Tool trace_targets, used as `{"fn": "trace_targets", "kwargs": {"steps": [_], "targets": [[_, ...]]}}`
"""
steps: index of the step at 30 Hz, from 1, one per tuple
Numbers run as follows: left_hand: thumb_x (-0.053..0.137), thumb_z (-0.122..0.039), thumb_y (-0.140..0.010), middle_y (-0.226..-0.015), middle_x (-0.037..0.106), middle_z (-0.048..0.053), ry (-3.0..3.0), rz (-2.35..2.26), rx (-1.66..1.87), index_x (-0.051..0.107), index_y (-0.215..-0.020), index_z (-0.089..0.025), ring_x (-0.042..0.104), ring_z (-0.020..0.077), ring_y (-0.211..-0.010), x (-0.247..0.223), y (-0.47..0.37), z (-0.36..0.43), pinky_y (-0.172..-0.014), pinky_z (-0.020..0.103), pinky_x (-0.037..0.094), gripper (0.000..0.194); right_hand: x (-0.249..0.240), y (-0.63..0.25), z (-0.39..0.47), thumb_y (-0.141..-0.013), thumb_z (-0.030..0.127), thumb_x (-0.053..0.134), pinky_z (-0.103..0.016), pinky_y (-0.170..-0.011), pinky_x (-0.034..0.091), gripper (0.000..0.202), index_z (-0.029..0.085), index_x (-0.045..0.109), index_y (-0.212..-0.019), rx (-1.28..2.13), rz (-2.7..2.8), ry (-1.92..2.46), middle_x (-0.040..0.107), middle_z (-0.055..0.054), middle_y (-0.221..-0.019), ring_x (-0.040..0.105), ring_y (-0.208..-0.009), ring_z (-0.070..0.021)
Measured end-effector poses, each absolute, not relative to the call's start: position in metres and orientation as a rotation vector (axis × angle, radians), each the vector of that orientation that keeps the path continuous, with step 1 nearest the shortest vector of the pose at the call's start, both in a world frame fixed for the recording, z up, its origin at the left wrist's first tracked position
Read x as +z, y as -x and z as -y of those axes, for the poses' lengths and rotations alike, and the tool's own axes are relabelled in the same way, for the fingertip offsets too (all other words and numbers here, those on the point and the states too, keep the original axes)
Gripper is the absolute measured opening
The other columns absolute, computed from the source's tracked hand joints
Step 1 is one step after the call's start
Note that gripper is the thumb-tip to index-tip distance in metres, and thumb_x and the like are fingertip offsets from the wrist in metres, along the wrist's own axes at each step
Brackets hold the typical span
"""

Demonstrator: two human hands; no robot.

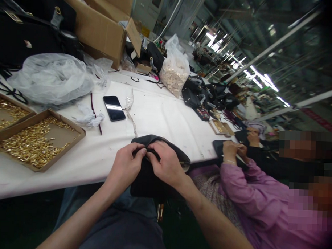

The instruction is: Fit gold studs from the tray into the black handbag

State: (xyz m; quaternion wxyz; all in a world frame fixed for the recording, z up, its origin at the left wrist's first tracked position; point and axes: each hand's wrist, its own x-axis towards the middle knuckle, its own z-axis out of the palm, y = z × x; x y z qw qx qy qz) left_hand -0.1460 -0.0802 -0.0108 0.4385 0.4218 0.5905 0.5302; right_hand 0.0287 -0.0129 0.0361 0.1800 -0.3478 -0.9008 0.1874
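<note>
Starting at the worktop's (161, 113) left edge, two cardboard trays (37, 138) held loose gold fittings, with one crumpled plastic bag (52, 77) behind them. One phone (114, 107) lay face up near the middle. At the near edge, one black leather piece (154, 146) overhung the worktop; the left hand (126, 165) and right hand (166, 162) both pinched its top seam, fingers closed narrow. Farther right, a co-worker's two hands (233, 150) gripped another dark piece.

You sit at a long white table (166, 117) in a factory hall. Rows of bright strip lights (261, 78) run beneath a dark ceiling of pipes and beams, and pale cabinets (149, 6) stand beyond the table's far edge.
</note>
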Motion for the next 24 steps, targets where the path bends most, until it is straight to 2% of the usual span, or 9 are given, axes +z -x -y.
{"fn": "trace_targets", "kwargs": {"steps": [6,9,13,15,19,24], "targets": [[0.07,-0.04,-0.104,-0.114,0.081,0.007,-1.1,-1.423,1.317,0.08,-0.117,-0.022,0.073,0.0268,-0.105,-0.007,0.149,0.083,-0.094,0.038,0.055,0.024,0.029,-0.03,0.009,-0.107,0.018,0.058,-0.048,-0.1,0.057,0.014,0.023,0.066,-0.117,0.517,2.522,0.813,0.072,-0.011,-0.113,0.067,-0.108,-0.0282],[0.065,-0.04,-0.108,-0.121,0.077,0.008,-1.221,-1.377,1.367,0.077,-0.124,-0.022,0.07,0.0261,-0.114,-0.013,0.151,0.086,-0.102,0.038,0.054,0.027,0.025,-0.031,0.002,-0.107,0.02,0.059,-0.047,-0.1,0.057,0.013,0.023,0.066,-0.117,0.51,2.487,0.77,0.072,-0.011,-0.113,0.067,-0.108,-0.0274],[0.064,-0.043,-0.11,-0.151,0.06,0.011,-1.331,-1.292,1.42,0.068,-0.144,-0.025,0.054,0.0288,-0.147,-0.038,0.153,0.092,-0.129,0.045,0.041,0.038,0.022,-0.034,-0.008,-0.11,0.021,0.059,-0.044,-0.099,0.058,0.012,0.023,0.068,-0.116,0.538,2.486,0.727,0.074,-0.009,-0.111,0.068,-0.107,-0.0256],[0.066,-0.044,-0.109,-0.164,0.049,0.012,-1.338,-1.259,1.399,0.062,-0.153,-0.028,0.042,0.03,-0.158,-0.05,0.153,0.095,-0.136,0.048,0.034,0.047,0.022,-0.034,-0.011,-0.11,0.022,0.06,-0.043,-0.102,0.058,0.013,0.023,0.069,-0.118,0.595,2.475,0.719,0.075,-0.009,-0.114,0.07,-0.11,-0.0245],[0.069,-0.043,-0.107,-0.172,0.039,0.01,-1.375,-1.198,1.326,0.053,-0.163,-0.031,0.033,0.0311,-0.164,-0.057,0.16,0.096,-0.141,0.05,0.027,0.06,0.021,-0.032,-0.016,-0.108,0.024,0.065,-0.044,-0.106,0.058,0.013,0.023,0.07,-0.12,0.583,2.459,0.764,0.076,-0.009,-0.118,0.071,-0.114,-0.0253],[0.068,-0.036,-0.102,-0.177,0.034,0.009,-1.385,-1.158,1.259,0.049,-0.167,-0.035,0.026,0.0349,-0.168,-0.047,0.184,0.092,-0.141,0.059,0.022,0.068,0.027,-0.033,-0.011,-0.104,0.019,0.064,-0.046,-0.097,0.062,0.011,0.025,0.069,-0.112,0.549,2.485,0.73,0.077,-0.008,-0.109,0.072,-0.106,-0.0274]]}}
